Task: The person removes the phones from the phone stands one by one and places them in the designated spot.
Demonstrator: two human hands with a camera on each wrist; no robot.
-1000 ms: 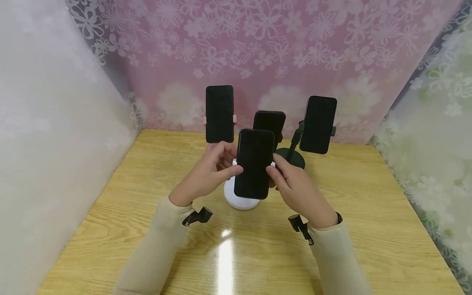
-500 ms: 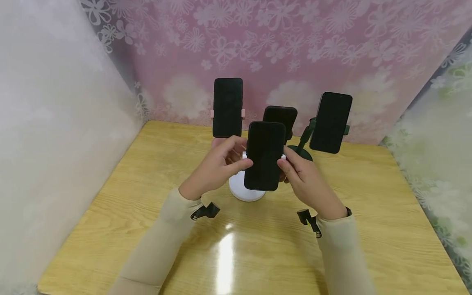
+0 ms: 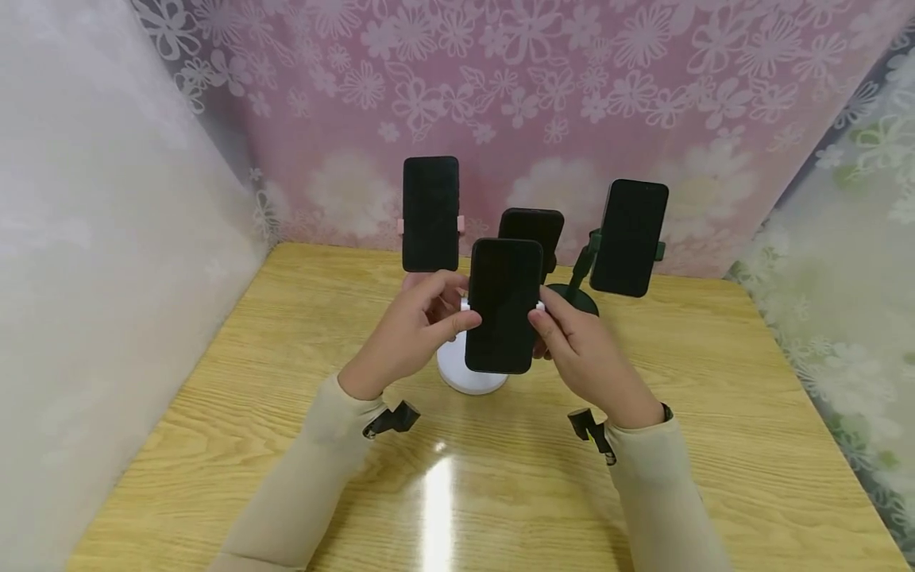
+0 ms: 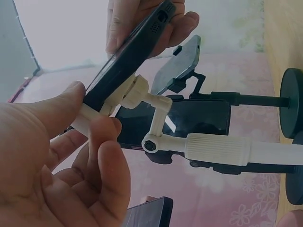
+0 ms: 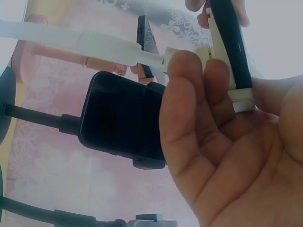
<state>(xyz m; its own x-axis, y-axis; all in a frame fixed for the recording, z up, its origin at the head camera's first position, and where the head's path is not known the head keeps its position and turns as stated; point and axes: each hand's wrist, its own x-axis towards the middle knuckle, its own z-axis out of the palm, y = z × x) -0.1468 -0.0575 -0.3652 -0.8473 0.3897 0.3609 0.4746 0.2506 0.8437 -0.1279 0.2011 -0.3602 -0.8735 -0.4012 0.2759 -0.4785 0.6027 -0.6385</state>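
A black smartphone [image 3: 503, 306] stands upright in the clamp of a white phone stand [image 3: 465, 377]. My left hand [image 3: 411, 326] grips its left side at the clamp, thumb on the front edge and fingers curled behind. On the opposite side, my right hand [image 3: 589, 357] holds phone and clamp in the same way. In the left wrist view, the white stand's jointed neck [image 4: 158, 118] shows behind the tilted phone [image 4: 132, 52]. The right wrist view shows the white clamp end [image 5: 242, 100] between thumb and fingers.
Behind stand three more phones on stands: one in a pink holder [image 3: 431, 214], one in the middle [image 3: 532, 226], partly hidden, and one on a dark green stand [image 3: 629, 238]. All are on a wooden table [image 3: 286, 349] before a flowered pink backdrop [image 3: 457, 95].
The head view shifts slightly, first one way and then partly back. Both hands keep their hold on the phone and clamp, whose pose looks much the same.
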